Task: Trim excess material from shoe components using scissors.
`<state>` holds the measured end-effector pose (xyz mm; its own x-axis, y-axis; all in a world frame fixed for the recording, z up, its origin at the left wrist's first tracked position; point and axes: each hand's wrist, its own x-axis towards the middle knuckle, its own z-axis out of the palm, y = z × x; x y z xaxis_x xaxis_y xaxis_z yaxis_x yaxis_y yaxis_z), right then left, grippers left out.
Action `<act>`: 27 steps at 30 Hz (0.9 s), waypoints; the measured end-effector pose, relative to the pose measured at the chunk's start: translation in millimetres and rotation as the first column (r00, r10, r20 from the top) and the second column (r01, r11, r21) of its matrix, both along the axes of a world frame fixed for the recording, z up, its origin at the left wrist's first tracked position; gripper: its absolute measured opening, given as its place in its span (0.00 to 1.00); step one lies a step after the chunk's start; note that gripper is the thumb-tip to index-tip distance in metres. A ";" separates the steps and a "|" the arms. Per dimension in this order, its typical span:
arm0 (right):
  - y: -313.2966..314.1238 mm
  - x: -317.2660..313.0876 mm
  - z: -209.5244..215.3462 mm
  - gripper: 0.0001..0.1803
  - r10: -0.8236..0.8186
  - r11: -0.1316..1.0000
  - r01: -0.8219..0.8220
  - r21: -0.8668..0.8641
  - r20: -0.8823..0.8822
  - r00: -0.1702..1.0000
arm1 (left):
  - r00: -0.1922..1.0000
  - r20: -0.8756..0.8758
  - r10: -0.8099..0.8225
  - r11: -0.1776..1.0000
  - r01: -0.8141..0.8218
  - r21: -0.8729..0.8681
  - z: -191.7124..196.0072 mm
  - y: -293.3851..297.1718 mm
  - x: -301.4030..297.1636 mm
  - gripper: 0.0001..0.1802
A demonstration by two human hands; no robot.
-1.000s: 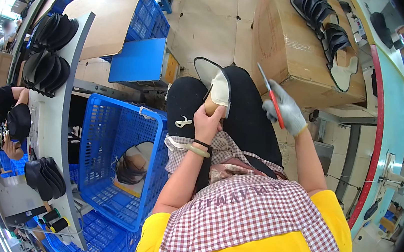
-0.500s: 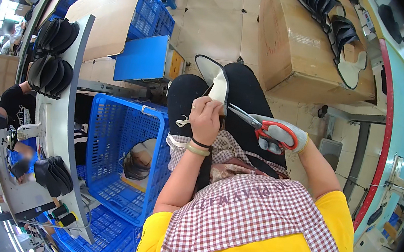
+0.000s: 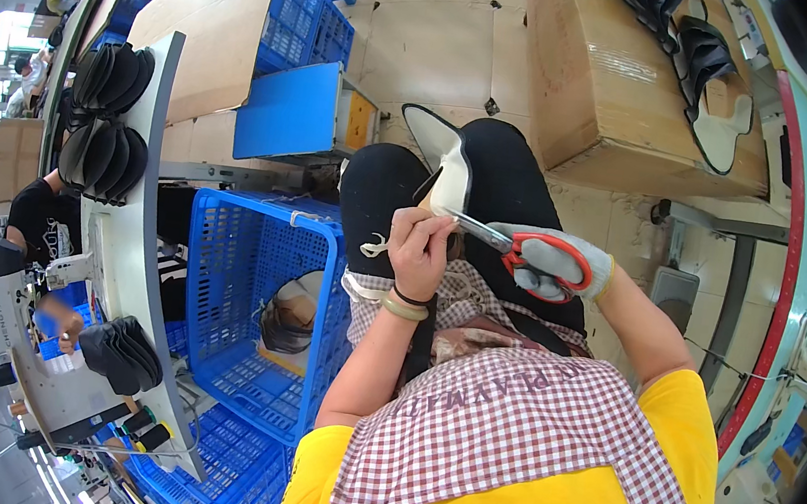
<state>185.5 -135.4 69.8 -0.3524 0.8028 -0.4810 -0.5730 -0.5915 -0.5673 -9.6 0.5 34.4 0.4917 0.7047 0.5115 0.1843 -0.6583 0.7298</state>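
Over my lap, my left hand (image 3: 418,251) pinches the near end of a shoe upper (image 3: 451,179) with a cream lining and a dark edge. Its far end stands up between my knees. My right hand (image 3: 563,269), in a pale glove with grey fingertips, grips red-handled scissors (image 3: 519,250). Their blades point left and meet the edge of the upper close to my left fingertips. How far the blades are parted I cannot tell.
Left of my legs stands a blue plastic crate (image 3: 257,335) with some shoe pieces (image 3: 291,315) inside. A cardboard box (image 3: 600,85) at the far right carries a row of dark uppers (image 3: 704,62). Black pieces hang over a grey board (image 3: 147,221) on the left; a co-worker (image 3: 39,222) sits beyond.
The scissors' blades have come in to the upper's edge beside my left fingertips; before, they were slightly apart from it. My left hand has shifted a little on the upper. The view has shifted slightly.
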 end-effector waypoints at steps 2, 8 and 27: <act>-1.1 -3.9 8.3 0.38 -0.029 0.999 0.028 -0.017 -0.047 0.998 | 1.000 -0.003 0.005 1.000 -0.005 -0.008 0.5 -0.9 0.3 0.07; -4.2 -32.1 13.4 0.34 -0.211 0.974 0.204 -0.100 -0.058 0.976 | 1.000 0.003 -0.016 1.000 0.016 -0.013 -0.1 -3.0 4.6 0.08; -38.0 -72.0 31.8 0.32 -0.510 0.839 0.473 -0.268 -0.085 0.856 | 0.939 0.337 0.067 0.066 0.333 -0.941 -10.9 -41.7 -0.3 0.04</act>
<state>113.5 -173.4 101.6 -0.0217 0.7620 -0.6472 -0.8884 -0.3117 -0.3372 -9.9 -41.2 23.5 0.6526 0.5886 -0.4771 -0.1085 0.6958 0.7100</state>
